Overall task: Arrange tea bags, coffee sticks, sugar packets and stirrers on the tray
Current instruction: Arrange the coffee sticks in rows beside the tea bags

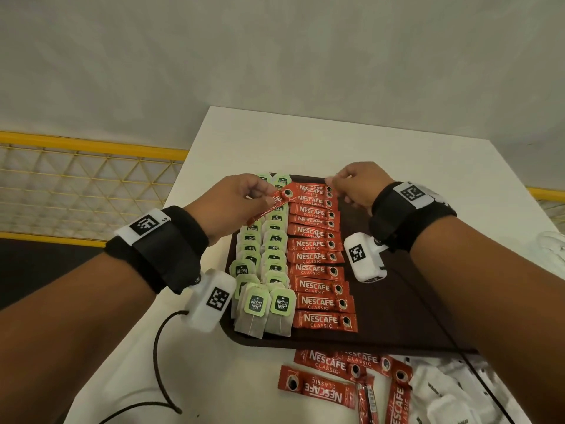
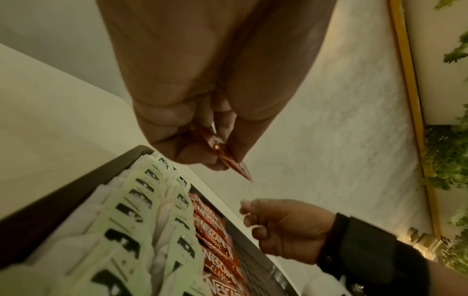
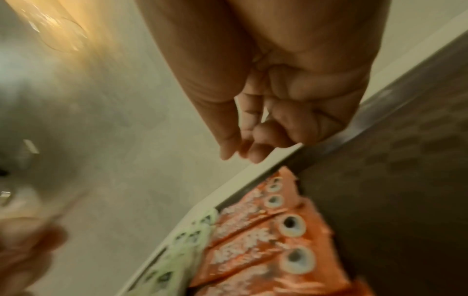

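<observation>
A dark brown tray [image 1: 397, 316] lies on the white table [image 1: 305, 139]. On its left part stand two columns of green-tagged tea bags [image 1: 270, 261] and, beside them, one column of red coffee sticks [image 1: 315, 258]. My left hand [image 1: 266, 194] pinches one red coffee stick [image 1: 270, 206] slantwise above the far tea bags; the left wrist view shows that stick [image 2: 238, 167] between thumb and fingers. My right hand [image 1: 336, 185] hovers over the far end of the coffee column with fingers curled. In the right wrist view the right hand [image 3: 240, 148] holds nothing above the tray rim [image 3: 329, 144].
Loose coffee sticks [image 1: 336, 387] and white sugar packets [image 1: 443, 399] lie on the table in front of the tray. The tray's right half is bare. A yellow mesh railing [image 1: 76, 185] runs at the left, beyond the table edge. A black cable [image 1: 157, 356] hangs from my left wrist.
</observation>
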A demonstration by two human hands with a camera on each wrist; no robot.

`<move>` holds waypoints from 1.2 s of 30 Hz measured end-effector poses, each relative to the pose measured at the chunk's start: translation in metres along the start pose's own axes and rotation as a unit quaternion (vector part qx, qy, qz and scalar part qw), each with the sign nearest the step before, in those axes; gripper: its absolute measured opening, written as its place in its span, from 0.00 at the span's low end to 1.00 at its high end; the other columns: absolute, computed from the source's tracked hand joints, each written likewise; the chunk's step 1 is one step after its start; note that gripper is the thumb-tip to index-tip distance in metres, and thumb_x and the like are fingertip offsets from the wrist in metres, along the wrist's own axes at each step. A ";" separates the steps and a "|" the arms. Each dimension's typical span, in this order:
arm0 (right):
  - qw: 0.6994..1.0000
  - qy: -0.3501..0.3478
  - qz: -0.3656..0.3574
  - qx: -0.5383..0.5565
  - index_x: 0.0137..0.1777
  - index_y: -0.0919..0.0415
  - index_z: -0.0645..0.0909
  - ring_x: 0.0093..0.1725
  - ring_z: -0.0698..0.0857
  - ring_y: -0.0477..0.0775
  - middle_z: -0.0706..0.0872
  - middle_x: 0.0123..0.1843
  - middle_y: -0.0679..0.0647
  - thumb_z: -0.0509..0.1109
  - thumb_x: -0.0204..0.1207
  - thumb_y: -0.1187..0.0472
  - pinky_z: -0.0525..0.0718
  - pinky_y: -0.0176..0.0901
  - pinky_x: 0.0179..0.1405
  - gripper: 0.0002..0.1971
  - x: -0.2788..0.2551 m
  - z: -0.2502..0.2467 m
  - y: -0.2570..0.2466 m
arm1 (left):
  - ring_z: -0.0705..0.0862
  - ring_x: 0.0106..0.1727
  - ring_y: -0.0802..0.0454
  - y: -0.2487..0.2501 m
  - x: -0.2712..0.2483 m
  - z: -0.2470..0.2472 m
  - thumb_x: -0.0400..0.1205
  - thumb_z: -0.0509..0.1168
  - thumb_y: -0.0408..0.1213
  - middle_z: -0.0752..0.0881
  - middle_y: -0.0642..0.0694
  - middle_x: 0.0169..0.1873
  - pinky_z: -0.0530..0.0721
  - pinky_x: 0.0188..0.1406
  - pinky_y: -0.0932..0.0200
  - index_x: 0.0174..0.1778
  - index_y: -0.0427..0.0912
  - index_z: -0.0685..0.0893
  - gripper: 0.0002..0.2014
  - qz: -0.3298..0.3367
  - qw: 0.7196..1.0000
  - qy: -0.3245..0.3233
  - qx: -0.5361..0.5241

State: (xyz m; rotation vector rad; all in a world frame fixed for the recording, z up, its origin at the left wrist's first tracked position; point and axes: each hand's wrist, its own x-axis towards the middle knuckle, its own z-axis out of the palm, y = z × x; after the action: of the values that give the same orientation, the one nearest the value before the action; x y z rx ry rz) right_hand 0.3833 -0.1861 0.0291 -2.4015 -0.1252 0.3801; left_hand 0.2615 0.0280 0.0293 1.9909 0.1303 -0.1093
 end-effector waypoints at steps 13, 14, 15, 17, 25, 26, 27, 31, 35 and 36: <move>0.964 -0.117 -0.003 0.240 0.48 0.64 0.85 0.31 0.81 0.46 0.85 0.36 0.57 0.72 0.78 0.66 0.83 0.35 0.33 0.02 -0.024 -0.010 -0.006 | 0.83 0.58 0.56 0.007 0.006 0.007 0.85 0.66 0.47 0.83 0.52 0.60 0.83 0.53 0.57 0.70 0.47 0.79 0.19 0.018 0.998 0.056 0.004; 0.963 -0.105 0.019 0.246 0.49 0.65 0.84 0.31 0.81 0.46 0.86 0.37 0.58 0.71 0.78 0.67 0.83 0.35 0.32 0.03 -0.023 -0.012 0.000 | 0.83 0.59 0.55 0.006 0.004 0.006 0.85 0.65 0.48 0.83 0.52 0.60 0.83 0.57 0.55 0.70 0.46 0.78 0.19 0.012 0.998 0.063 0.002; 0.964 -0.100 0.038 0.243 0.50 0.65 0.84 0.31 0.82 0.46 0.86 0.38 0.58 0.70 0.79 0.67 0.83 0.35 0.32 0.03 -0.024 -0.013 0.006 | 0.82 0.60 0.54 0.004 0.002 0.005 0.85 0.65 0.49 0.83 0.51 0.61 0.82 0.58 0.53 0.70 0.46 0.79 0.18 0.008 0.998 0.069 0.000; 0.969 -0.099 0.069 0.215 0.52 0.65 0.84 0.32 0.82 0.46 0.87 0.38 0.58 0.69 0.80 0.67 0.83 0.36 0.32 0.04 -0.025 -0.013 0.015 | 0.82 0.59 0.54 -0.001 -0.001 0.004 0.85 0.65 0.48 0.83 0.52 0.59 0.81 0.57 0.54 0.67 0.46 0.80 0.17 0.000 0.997 0.075 -0.003; 0.982 -0.053 0.131 0.126 0.58 0.69 0.83 0.43 0.84 0.55 0.88 0.52 0.65 0.71 0.78 0.66 0.86 0.47 0.56 0.10 -0.022 -0.001 0.010 | 0.83 0.51 0.62 -0.006 -0.013 0.001 0.86 0.64 0.48 0.84 0.56 0.53 0.79 0.47 0.59 0.61 0.50 0.80 0.11 -0.002 0.997 0.080 -0.003; 0.983 -0.042 0.134 0.120 0.58 0.69 0.83 0.43 0.84 0.55 0.88 0.52 0.65 0.72 0.78 0.67 0.86 0.47 0.56 0.10 -0.022 0.000 0.008 | 0.83 0.51 0.61 -0.006 -0.014 0.001 0.85 0.64 0.49 0.83 0.56 0.53 0.79 0.47 0.59 0.61 0.50 0.80 0.11 -0.001 0.997 0.080 -0.004; 0.984 -0.034 0.136 0.114 0.57 0.69 0.83 0.42 0.85 0.55 0.88 0.52 0.65 0.73 0.77 0.67 0.87 0.47 0.55 0.11 -0.021 0.001 0.007 | 0.83 0.51 0.61 -0.005 -0.015 0.001 0.85 0.64 0.49 0.83 0.56 0.53 0.79 0.47 0.59 0.61 0.50 0.80 0.12 0.000 0.997 0.079 -0.005; 0.988 -0.015 0.139 0.063 0.57 0.66 0.83 0.42 0.87 0.54 0.91 0.51 0.63 0.76 0.75 0.59 0.88 0.50 0.57 0.14 -0.020 0.004 0.006 | 0.82 0.51 0.59 -0.001 -0.024 0.000 0.86 0.64 0.48 0.84 0.55 0.53 0.77 0.44 0.61 0.60 0.50 0.81 0.10 0.005 0.997 0.079 0.004; 0.994 -0.007 0.107 0.020 0.56 0.64 0.83 0.38 0.85 0.53 0.90 0.46 0.60 0.76 0.75 0.53 0.88 0.46 0.52 0.17 -0.035 -0.004 0.007 | 0.81 0.47 0.61 0.009 -0.040 0.005 0.86 0.64 0.46 0.86 0.54 0.52 0.77 0.42 0.64 0.52 0.51 0.82 0.05 0.016 0.997 0.073 0.025; 0.996 -0.007 0.087 0.009 0.55 0.64 0.83 0.36 0.84 0.51 0.89 0.44 0.59 0.75 0.75 0.52 0.87 0.44 0.46 0.16 -0.043 -0.007 0.007 | 0.82 0.46 0.60 0.013 -0.048 0.007 0.86 0.64 0.46 0.86 0.55 0.51 0.78 0.40 0.66 0.50 0.51 0.82 0.05 0.021 0.997 0.068 0.035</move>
State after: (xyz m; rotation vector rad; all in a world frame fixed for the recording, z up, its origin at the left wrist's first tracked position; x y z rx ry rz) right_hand 0.3442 -0.2038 0.0401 -2.4004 0.0830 0.4757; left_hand 0.2155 0.0140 0.0448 2.0706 0.1738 0.0497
